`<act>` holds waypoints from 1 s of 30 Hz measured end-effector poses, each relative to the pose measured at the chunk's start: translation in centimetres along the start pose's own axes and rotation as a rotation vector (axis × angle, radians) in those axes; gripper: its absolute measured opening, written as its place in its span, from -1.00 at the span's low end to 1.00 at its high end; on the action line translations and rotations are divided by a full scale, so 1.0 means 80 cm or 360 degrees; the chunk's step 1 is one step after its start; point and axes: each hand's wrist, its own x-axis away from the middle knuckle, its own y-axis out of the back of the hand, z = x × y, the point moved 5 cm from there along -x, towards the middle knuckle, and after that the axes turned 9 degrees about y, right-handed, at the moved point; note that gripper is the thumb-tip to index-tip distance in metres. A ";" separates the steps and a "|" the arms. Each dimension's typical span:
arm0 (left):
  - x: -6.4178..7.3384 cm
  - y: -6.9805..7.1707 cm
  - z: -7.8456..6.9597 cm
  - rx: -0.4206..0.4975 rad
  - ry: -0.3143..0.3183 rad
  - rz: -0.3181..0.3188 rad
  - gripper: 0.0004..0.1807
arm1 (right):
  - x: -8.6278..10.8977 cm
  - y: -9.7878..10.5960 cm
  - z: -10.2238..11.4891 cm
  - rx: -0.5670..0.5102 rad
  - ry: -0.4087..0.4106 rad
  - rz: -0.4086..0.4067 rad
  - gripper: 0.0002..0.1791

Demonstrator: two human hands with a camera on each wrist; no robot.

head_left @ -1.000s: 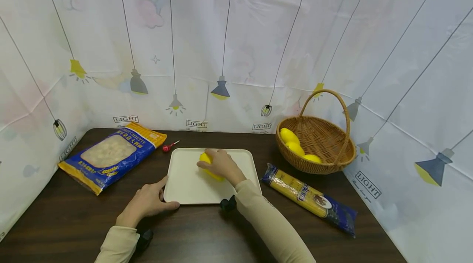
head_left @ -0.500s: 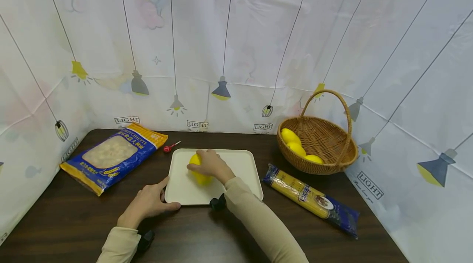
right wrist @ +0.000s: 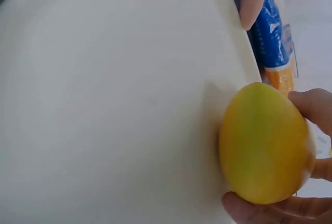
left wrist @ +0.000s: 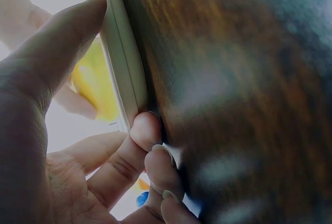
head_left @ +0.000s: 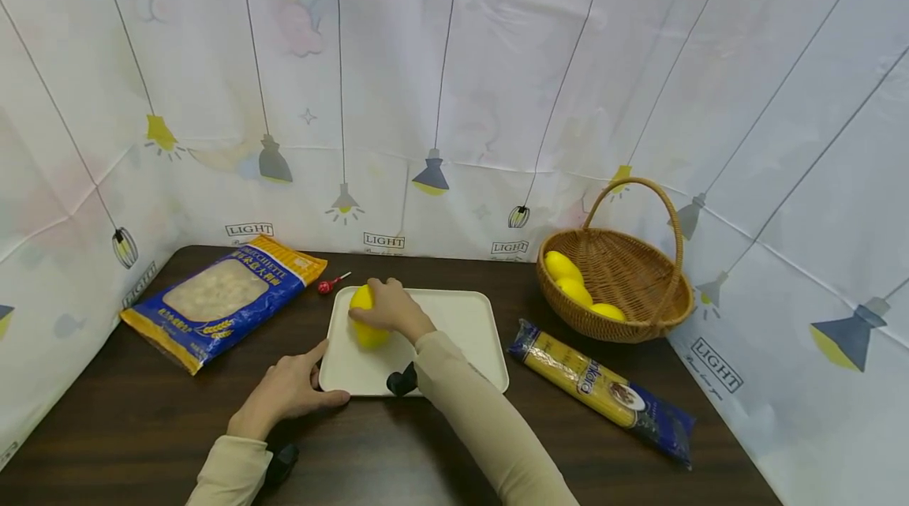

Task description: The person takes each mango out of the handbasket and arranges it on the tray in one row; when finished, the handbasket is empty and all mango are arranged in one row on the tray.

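My right hand (head_left: 387, 309) grips a smooth yellow lemon (right wrist: 264, 146) close over the left part of a cream tray (head_left: 454, 324). In the right wrist view the thumb and fingers lie around the lemon's sides. My left hand (head_left: 280, 391) holds the tray at its front left corner. Its thumb (left wrist: 78, 27) lies along the front edge and its fingers are bent against the left side, as the left wrist view shows.
A wicker basket (head_left: 632, 269) with three lemons (head_left: 574, 290) stands at the back right. A long spaghetti packet (head_left: 604, 391) lies right of the tray. A blue and yellow pasta bag (head_left: 223, 301) and a red lollipop (head_left: 326, 286) lie at the left on the dark table (head_left: 369, 451).
My right hand has moved left across the tray with the lemon, from the tray's middle to its left part. My left hand stays at the tray's corner.
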 end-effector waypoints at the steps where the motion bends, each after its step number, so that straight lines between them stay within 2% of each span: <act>1: 0.000 0.000 0.000 0.0008 0.0001 -0.0001 0.13 | -0.002 0.000 0.001 -0.0007 -0.0006 -0.0019 -0.15; 8: 0.002 0.001 -0.003 0.0048 -0.0007 -0.0018 0.10 | -0.011 -0.001 0.005 -0.0018 -0.0040 -0.0089 -0.17; 15: 0.003 0.001 -0.004 0.0072 -0.0013 -0.0016 0.10 | -0.018 -0.006 0.011 -0.0004 0.0008 -0.0108 -0.18; 21: 0.002 0.000 -0.004 0.0062 -0.0033 -0.0025 0.10 | -0.018 -0.007 0.015 0.0008 0.0014 -0.0095 -0.17; 30: 0.002 0.000 -0.001 0.0012 0.0007 -0.0008 0.13 | -0.011 0.001 0.007 -0.0019 0.0009 -0.0151 -0.17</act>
